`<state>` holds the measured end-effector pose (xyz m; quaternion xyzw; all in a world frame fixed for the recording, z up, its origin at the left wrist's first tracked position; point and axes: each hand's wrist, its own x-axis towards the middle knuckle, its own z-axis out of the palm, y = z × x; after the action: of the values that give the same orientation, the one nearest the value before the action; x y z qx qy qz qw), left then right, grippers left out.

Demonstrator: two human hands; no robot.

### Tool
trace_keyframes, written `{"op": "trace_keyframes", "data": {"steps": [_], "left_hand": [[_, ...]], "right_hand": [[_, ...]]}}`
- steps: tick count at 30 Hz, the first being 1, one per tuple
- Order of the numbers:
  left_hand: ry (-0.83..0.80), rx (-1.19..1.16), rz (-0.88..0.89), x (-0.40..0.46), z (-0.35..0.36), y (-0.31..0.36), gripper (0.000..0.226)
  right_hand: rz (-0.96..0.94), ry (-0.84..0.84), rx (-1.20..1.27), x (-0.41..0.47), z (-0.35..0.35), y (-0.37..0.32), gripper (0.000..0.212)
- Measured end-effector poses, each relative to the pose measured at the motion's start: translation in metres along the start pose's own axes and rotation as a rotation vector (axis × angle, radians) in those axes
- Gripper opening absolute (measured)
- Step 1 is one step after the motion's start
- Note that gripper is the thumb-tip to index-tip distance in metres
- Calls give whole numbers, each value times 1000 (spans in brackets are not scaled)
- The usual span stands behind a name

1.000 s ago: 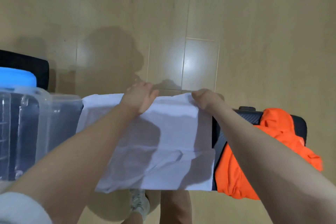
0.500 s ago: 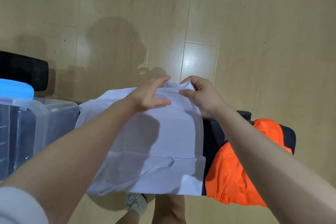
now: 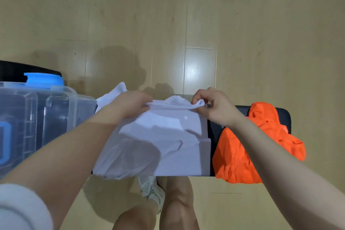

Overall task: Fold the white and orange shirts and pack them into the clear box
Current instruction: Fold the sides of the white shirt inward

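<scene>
White shirt [image 3: 164, 136], far edge, both hands

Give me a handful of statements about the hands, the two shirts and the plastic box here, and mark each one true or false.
1. Both hands grip the far edge of the white shirt. True: the left hand and right hand each hold it.
2. The orange shirt is neatly folded. False: it lies crumpled on the dark bench.
3. The orange shirt lies to the right of the white one. True.
4. The white shirt is already inside the clear box. False: it lies on the bench, beside the box.
5. The clear box stands to the right of the orange shirt. False: it stands at the left, beyond the white shirt.
</scene>
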<state>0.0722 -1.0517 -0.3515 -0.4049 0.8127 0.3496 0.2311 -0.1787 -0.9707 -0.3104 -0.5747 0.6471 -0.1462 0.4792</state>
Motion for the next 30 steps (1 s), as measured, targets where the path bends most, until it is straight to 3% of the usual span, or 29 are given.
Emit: {"op": "trace_keyframes", "data": {"steps": [3,5,7,8,12,16,18,22,24,27,29,30], "left_hand": [[195,169,3,-28,22,-5,15],[245,267,-36,-40,36,-5,11],[259,305,-102,-50,49,-9,13],[256,312,-144,-54,55,-11,15],[210,307,-279,-67,76,-14,23],[250,255,-307,-69,77,-8,27],[315,252,-295,-73,74,-10,24],[531,256,-141,-80,65,-13,37],[453,253,-171,-80,64,-13,37],[162,154,-362,-82,72,-9,34],[173,-44,-410,-82,69,-6,29],[266,-111,-385,-80,68,-6,27]], "right_hand": [[-108,41,-199,-23,23,4,22],[-178,108,-425,-36,42,15,27],[-143,165,-628,-45,58,27,13],[-118,193,-695,-48,67,33,16],[67,186,-745,-48,91,41,32],[156,114,-750,-35,103,22,71],[110,87,-799,-27,108,14,60],[-167,132,-860,-28,102,10,32],[-281,83,-902,-37,97,12,19],[-281,-124,-923,-52,93,23,32],[-209,-149,-867,-55,92,31,31],[-168,-117,-826,-55,91,32,29]]}}
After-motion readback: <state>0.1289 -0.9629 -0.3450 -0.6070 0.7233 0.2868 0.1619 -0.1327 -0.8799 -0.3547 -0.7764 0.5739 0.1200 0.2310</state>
